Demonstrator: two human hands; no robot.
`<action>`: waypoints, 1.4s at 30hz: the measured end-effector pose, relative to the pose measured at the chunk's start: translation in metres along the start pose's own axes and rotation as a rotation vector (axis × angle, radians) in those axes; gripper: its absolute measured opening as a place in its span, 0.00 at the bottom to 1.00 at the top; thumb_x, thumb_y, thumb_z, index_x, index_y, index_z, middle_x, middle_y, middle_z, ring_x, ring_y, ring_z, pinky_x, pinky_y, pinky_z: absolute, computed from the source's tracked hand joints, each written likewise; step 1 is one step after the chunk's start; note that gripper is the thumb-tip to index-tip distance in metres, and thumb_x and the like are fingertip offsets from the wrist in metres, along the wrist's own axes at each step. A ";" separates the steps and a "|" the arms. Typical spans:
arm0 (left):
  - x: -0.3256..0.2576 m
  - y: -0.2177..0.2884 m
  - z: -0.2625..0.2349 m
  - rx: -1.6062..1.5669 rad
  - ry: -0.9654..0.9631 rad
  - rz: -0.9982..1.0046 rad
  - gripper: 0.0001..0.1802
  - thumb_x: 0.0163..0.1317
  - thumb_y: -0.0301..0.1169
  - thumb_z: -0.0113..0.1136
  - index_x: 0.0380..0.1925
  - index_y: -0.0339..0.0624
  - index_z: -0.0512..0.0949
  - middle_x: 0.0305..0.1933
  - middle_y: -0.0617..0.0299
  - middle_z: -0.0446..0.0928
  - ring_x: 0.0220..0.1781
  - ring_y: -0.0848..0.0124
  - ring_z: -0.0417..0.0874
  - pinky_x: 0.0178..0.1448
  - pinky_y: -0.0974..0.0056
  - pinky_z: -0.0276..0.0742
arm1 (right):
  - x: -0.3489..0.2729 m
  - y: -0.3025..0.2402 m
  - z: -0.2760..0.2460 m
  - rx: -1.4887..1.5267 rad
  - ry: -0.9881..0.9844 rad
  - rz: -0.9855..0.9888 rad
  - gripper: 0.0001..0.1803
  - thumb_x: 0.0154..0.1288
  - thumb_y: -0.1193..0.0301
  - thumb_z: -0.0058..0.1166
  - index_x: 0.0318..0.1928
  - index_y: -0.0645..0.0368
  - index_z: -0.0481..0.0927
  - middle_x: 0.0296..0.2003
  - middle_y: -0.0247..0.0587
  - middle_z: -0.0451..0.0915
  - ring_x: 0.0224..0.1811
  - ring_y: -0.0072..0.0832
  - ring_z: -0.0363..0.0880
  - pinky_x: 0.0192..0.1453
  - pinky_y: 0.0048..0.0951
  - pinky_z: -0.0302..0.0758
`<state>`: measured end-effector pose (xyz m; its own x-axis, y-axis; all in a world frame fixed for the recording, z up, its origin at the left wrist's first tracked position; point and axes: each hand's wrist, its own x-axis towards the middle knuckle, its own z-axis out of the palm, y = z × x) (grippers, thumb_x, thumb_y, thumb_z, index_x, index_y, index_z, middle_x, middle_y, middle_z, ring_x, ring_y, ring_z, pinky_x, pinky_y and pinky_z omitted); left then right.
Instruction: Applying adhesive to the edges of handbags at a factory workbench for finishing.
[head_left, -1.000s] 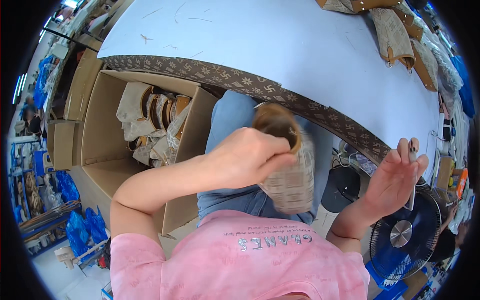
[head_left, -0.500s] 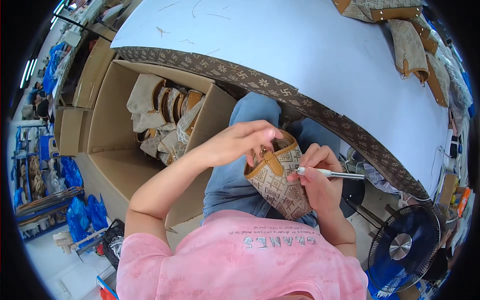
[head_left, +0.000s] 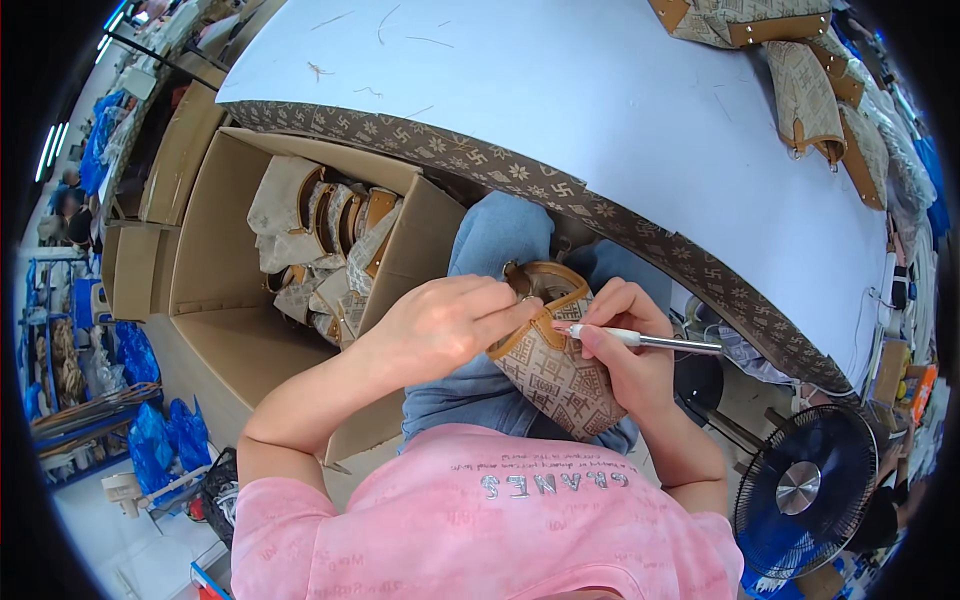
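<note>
A small beige patterned handbag (head_left: 565, 390) with tan trim rests tilted across my lap, its mouth facing away from me. My left hand (head_left: 445, 325) is closed at the bag's rim, thumb and fingers pinching by the tan leather tab (head_left: 548, 338). Between the fingertips of my right hand (head_left: 640, 365) is a pen-like tool (head_left: 685, 346) with a white grip and a silver shaft. Its reddish tip meets the edge of the tab. The lower fingers of that hand lie against the bag's right side. My left fingers partly hide the tab's upper end.
An open cardboard box (head_left: 215, 235) holding several similar bags (head_left: 290, 210) stands at my left. Ahead is a white-topped table (head_left: 560, 90) with loose threads and more bags (head_left: 805, 95) at its far right. A black fan (head_left: 798, 490) stands at lower right.
My left hand has come down from above the rim to pinch beside the tab. The tool's tip has shifted left and up, onto the tab's edge.
</note>
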<state>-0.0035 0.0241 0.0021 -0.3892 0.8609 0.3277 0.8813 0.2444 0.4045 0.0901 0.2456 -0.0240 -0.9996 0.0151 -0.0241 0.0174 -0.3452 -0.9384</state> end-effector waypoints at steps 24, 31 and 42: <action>0.012 -0.016 0.017 -0.313 0.063 0.018 0.07 0.59 0.23 0.65 0.38 0.38 0.80 0.38 0.56 0.80 0.37 0.59 0.84 0.38 0.59 0.83 | -0.006 0.006 0.007 -0.469 -0.047 -0.215 0.09 0.58 0.86 0.64 0.36 0.63 0.78 0.37 0.40 0.75 0.36 0.24 0.75 0.39 0.21 0.71; 0.013 -0.014 0.017 -0.310 0.049 0.013 0.07 0.59 0.23 0.65 0.38 0.38 0.81 0.38 0.56 0.80 0.38 0.59 0.84 0.39 0.59 0.83 | -0.007 0.004 0.007 -0.523 -0.034 -0.239 0.10 0.56 0.85 0.66 0.36 0.63 0.79 0.35 0.40 0.77 0.35 0.25 0.76 0.38 0.22 0.72; 0.010 -0.014 0.020 -0.327 0.066 0.002 0.07 0.59 0.23 0.65 0.39 0.38 0.81 0.38 0.57 0.80 0.38 0.58 0.85 0.39 0.59 0.83 | -0.009 0.004 0.008 -0.538 -0.012 -0.238 0.11 0.55 0.84 0.67 0.36 0.63 0.79 0.35 0.41 0.77 0.35 0.25 0.76 0.36 0.22 0.72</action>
<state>-0.0148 0.0379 -0.0171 -0.4138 0.8276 0.3793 0.7533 0.0774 0.6531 0.0986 0.2364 -0.0243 -0.9775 0.0226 0.2095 -0.2015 0.1912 -0.9606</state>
